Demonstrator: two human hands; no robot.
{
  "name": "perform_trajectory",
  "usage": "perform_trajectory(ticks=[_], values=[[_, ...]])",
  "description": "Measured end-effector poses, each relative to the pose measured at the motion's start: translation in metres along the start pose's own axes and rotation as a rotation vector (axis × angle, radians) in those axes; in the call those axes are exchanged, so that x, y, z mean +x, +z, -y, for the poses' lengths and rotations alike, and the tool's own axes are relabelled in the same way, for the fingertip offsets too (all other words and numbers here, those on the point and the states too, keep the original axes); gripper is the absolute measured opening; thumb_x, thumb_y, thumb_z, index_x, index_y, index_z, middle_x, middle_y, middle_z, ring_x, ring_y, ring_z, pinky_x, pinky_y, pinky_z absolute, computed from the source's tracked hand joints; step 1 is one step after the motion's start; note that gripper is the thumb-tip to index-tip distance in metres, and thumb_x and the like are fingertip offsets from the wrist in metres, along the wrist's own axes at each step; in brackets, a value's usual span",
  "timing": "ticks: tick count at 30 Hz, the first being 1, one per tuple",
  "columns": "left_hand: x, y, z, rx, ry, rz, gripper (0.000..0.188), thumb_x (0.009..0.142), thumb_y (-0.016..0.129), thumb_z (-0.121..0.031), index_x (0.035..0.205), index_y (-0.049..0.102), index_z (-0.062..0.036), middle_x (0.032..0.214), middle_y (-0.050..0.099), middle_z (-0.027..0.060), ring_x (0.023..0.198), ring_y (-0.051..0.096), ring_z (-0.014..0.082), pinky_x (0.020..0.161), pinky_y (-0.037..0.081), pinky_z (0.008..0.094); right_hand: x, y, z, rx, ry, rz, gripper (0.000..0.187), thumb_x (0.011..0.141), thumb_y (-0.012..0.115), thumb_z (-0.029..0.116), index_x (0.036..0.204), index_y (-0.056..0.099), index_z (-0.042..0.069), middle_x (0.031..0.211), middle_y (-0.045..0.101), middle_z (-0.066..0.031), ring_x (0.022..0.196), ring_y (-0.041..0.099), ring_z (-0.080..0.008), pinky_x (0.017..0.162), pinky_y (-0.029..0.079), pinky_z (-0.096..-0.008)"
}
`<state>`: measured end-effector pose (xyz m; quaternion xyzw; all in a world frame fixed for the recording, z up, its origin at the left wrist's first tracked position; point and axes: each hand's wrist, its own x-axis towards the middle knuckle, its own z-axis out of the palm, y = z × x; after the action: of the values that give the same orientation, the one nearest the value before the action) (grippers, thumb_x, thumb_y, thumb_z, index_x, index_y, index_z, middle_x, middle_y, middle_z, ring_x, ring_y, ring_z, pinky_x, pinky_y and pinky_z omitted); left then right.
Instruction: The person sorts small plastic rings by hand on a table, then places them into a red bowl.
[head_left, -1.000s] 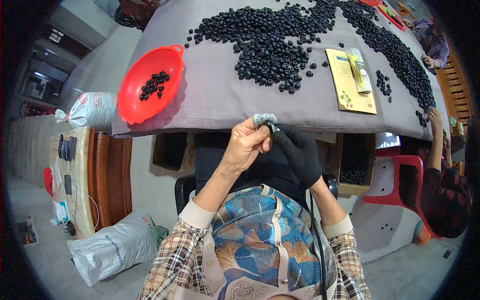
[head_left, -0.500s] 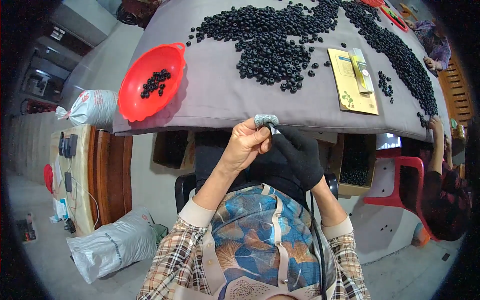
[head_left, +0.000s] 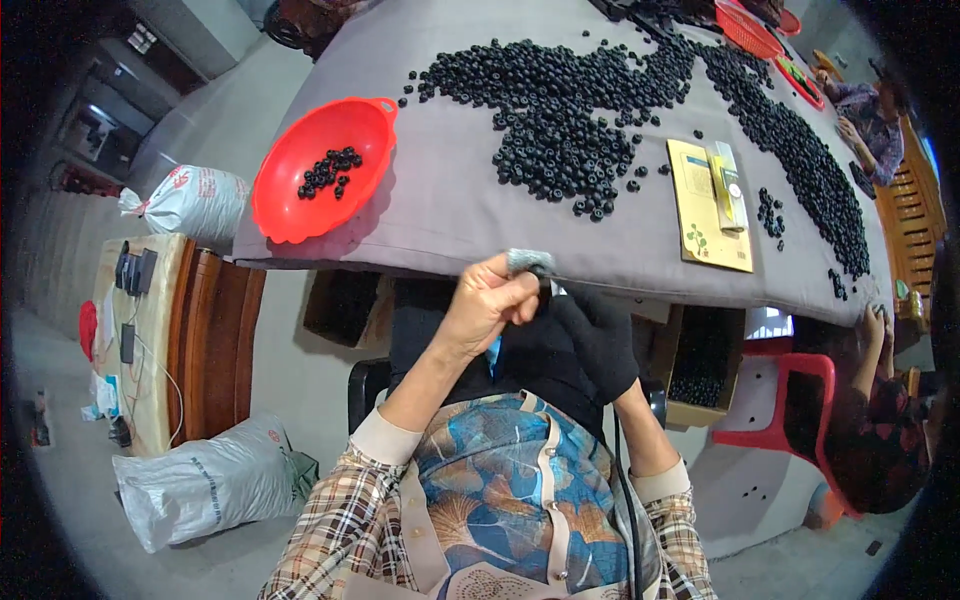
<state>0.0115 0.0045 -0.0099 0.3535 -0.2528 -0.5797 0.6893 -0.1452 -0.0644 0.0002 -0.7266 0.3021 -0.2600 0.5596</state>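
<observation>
My left hand is bare, with a grey cloth sleeve around the index finger. Its thumb and index finger pinch a small black piece at the table's front edge. Close beside it on the right, my right hand wears a black glove and is closed. A small pale glint shows by its fingertips, but the thing it grips is too dark and small to make out. Beyond my hands, a large pile of black ring-like beads lies on the grey tablecloth.
A red plastic basin with a few beads stands at the left. Right of the pile lies a tan booklet with a yellow-and-white package. Under the table is an open carton. Other people sit along the right side, near a red chair.
My whole view has shifted, so the basin and beads sit lower and further right. My gloved right hand has drawn slightly down and away from the left fingertips. The left pinch stays closed.
</observation>
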Motion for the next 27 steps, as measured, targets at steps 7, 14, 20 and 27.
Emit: perform_trajectory(ticks=[7, 14, 20, 27], values=[[-0.008, -0.045, -0.107, 0.664, 0.475, -0.538, 0.018, 0.081, 0.058, -0.006, 0.098, 0.062, -0.0029, 0.066, 0.057, -0.0001, 0.052, 0.051, 0.0045, 0.045, 0.039, 0.0175, 0.005, -0.001, -0.023, -0.135, -0.05, 0.004, 0.027, 0.083, 0.059, 0.019, 0.102, 0.06, 0.0, 0.097, 0.062, -0.0168, 0.087, 0.061, -0.0249, 0.078, 0.046, -0.0326], [0.012, -0.073, -0.151, 0.859, 0.672, -0.664, 0.018, 0.082, 0.058, -0.004, 0.099, 0.061, -0.0015, 0.067, 0.055, -0.0011, 0.052, 0.05, 0.0043, 0.043, 0.039, 0.0176, 0.008, 0.004, -0.023, 0.045, 0.207, -0.019, 0.029, 0.082, 0.06, 0.02, 0.102, 0.06, -0.001, 0.094, 0.063, -0.0159, 0.084, 0.06, -0.0194, 0.077, 0.045, -0.0303], [0.05, -0.045, -0.082, 1.372, 0.534, -0.458, 0.021, 0.072, 0.063, -0.006, 0.092, 0.059, 0.0008, 0.073, 0.058, 0.0102, 0.054, 0.056, 0.018, 0.051, 0.045, 0.0302, 0.01, 0.005, -0.031, 0.033, 0.218, -0.051, 0.028, 0.082, 0.059, 0.019, 0.1, 0.061, -0.002, 0.09, 0.065, -0.0142, 0.081, 0.059, -0.0177, 0.074, 0.045, -0.0298], [0.114, -0.06, -0.034, 1.504, 0.383, -0.443, 0.023, 0.069, 0.067, -0.01, 0.087, 0.058, 0.001, 0.084, 0.057, 0.0188, 0.08, 0.057, 0.035, 0.071, 0.046, 0.0417, 0.011, 0.006, -0.039, 0.008, 0.113, -0.064, 0.026, 0.084, 0.058, 0.019, 0.099, 0.061, -0.002, 0.089, 0.064, -0.0139, 0.081, 0.059, -0.0173, 0.075, 0.045, -0.0303]])
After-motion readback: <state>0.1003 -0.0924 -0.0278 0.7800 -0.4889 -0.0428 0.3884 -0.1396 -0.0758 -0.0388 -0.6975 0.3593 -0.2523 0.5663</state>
